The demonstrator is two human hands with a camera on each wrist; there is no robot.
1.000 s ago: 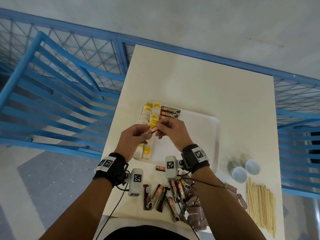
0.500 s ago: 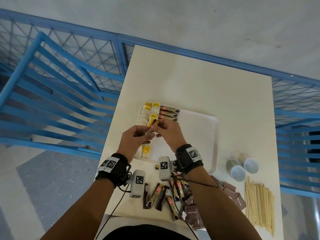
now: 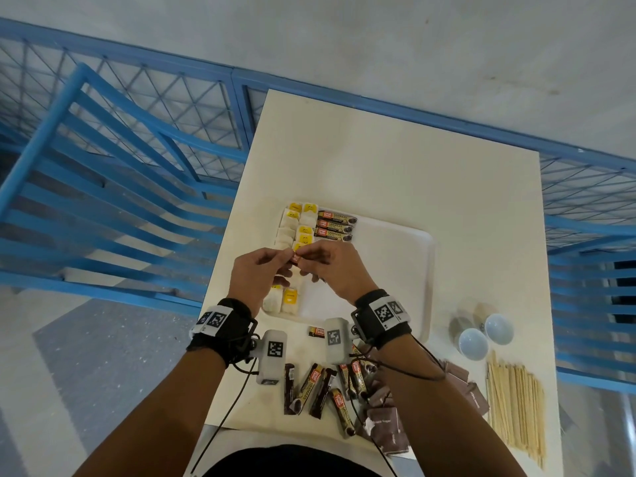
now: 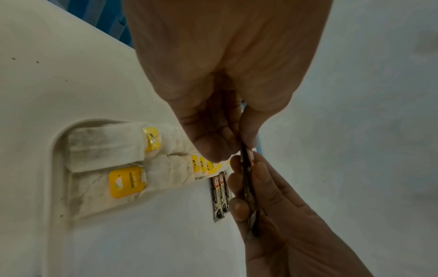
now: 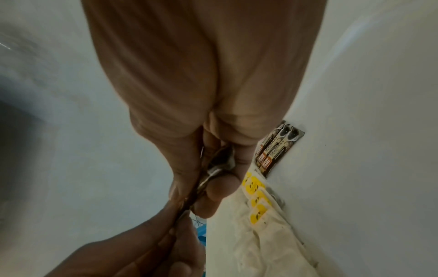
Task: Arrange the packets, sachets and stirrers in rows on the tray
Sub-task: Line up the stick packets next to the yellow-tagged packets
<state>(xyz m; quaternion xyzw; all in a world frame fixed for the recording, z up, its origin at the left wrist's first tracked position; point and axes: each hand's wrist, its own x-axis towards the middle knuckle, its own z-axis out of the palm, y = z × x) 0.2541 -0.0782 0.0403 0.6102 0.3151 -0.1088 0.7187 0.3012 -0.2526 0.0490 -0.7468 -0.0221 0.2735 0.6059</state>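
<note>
Above the white tray (image 3: pixel 406 270), a left hand (image 3: pixel 256 273) and right hand (image 3: pixel 332 266) pinch one coffee sachet (image 3: pixel 296 258) between fingertips, beside rows of tea bags (image 3: pixel 296 228) and three sachets already laid (image 3: pixel 335 225); wooden stirrers (image 3: pixel 516 407) wait on the table (image 3: pixel 395 166).

A cream table (image 3: pixel 395 173) is set against a blue mesh railing (image 3: pixel 137 94). Beyond it a pale grey floor (image 3: pixel 344 39) is seen. A blue slatted chair (image 3: pixel 103 187) is placed at the left.

Black wristbands (image 3: pixel 223 325) with tagged cameras
</note>
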